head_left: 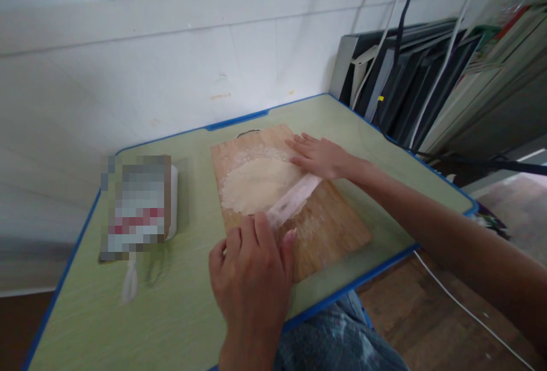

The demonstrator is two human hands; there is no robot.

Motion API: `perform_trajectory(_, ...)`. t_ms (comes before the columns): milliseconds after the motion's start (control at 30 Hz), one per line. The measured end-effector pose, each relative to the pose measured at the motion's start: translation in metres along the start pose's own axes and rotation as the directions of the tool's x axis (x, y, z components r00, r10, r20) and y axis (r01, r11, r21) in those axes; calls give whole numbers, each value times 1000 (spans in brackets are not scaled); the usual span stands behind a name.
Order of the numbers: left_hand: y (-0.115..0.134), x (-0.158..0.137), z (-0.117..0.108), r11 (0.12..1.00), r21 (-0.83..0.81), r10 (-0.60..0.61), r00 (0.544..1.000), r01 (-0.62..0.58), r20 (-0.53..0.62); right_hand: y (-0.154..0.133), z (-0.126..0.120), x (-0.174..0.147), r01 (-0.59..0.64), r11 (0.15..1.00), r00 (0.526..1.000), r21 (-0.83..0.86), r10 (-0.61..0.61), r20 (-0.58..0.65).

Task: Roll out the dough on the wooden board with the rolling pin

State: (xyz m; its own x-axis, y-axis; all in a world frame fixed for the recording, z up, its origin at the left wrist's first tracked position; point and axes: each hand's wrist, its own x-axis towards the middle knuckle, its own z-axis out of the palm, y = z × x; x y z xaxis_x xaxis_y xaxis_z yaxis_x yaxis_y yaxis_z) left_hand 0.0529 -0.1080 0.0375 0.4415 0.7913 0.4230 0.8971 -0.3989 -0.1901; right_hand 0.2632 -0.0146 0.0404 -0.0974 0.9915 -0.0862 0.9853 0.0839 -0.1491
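Note:
A thin, rounded sheet of dough (256, 186) lies on a wooden board (342, 234) dusted with flour. Across the dough's near right edge runs a pale, flour-coated rolling pin (294, 201), set diagonally. My left hand (252, 271) is curled around its near end, thumb to the right. At the far end, my right hand (320, 155) rests with its fingers stretched out over the board's edge; its palm covers that end of the pin.
A blue-edged green table (192, 285) stands against a white wall. To the left sits a pixelated white container (173, 203), with a whitish strip (130, 280) hanging before it. Dark panels (410, 86) lean at the right, cables in front.

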Motion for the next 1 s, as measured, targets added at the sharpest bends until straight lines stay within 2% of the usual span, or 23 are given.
perform_trajectory(100,0,0,0,1000,-25,-18,1000,18,17,-9,-7,28,64,998,998,-14,-64,1)
perform_trajectory(167,-1,0,-1,999,-33,-19,1000,20,22,-11,-8,32,95,995,995,-29,-95,-13)
perform_trajectory(367,1,1,-1,1000,5,-3,1000,3,8,3,3,-11,13,1000,1000,-5,-13,-24)
perform_trajectory(433,1,1,-1,1000,7,-3,1000,3,10,4,4,-15,-5,1000,999,6,6,-48)
perform_trajectory(500,2,1,-1,1000,-1,-13,1000,13,13,2,3,-4,-1,1000,998,10,2,-57)
perform_trajectory(633,1,1,-1,998,-40,-45,999,45,24,-6,-4,32,135,990,990,-28,-136,-42)
perform_trajectory(700,1,1,-2,998,-48,-48,998,50,29,-7,-5,35,164,986,985,-39,-165,-54)
perform_trajectory(833,1,1,-2,999,-29,-28,999,29,30,-2,3,0,44,999,997,-21,-45,-64)
perform_trajectory(933,1,0,-1,1000,-25,-7,1000,8,30,2,10,-31,-23,999,990,-23,20,-140)
perform_trajectory(1000,1,-1,0,1000,-29,0,1000,1,31,2,11,-35,-43,999,986,-21,39,-160)
